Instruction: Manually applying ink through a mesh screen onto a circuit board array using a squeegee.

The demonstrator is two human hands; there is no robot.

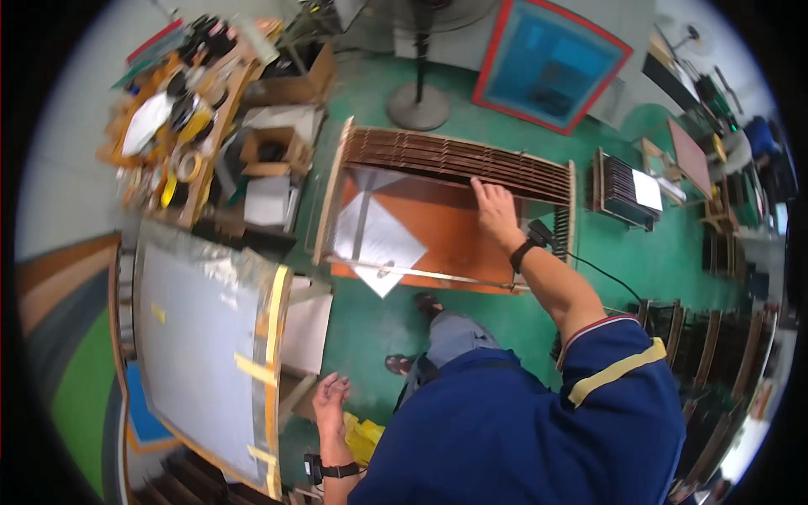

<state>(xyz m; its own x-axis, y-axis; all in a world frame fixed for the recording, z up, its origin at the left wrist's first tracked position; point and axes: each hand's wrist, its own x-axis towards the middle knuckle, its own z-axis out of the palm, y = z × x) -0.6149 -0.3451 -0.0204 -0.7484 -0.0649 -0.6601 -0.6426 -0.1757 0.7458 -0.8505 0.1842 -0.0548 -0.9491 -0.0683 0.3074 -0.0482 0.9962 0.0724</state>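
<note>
On the wooden drying rack point(446, 160) at the middle of the view, the right hand point(497, 210) lies flat with fingers spread, its fingertips touching the near edges of the stacked dark brown slats; the grip is open and closes on nothing. A black wristband point(523, 251) circles that wrist, and the dark blue sleeve point(606, 353) has a yellow band. Below the slats, the rack's orange board point(446, 231) carries a white paper sheet point(379, 240), with a thin metal bar point(421, 273) along its near edge. Lower down, the left hand point(331, 400) hangs with loosely curled fingers, holding nothing, just beside the taped edge of a large printing screen frame point(202, 337) with grey mesh and yellow tape. A yellow cloth point(362, 438) sits close to that hand's wrist. Across the green floor point(370, 320) stand a pedestal fan base point(418, 105) and a red-framed blue screen point(551, 63). A cluttered desk point(185, 118) with tape rolls sits at upper left.
</note>
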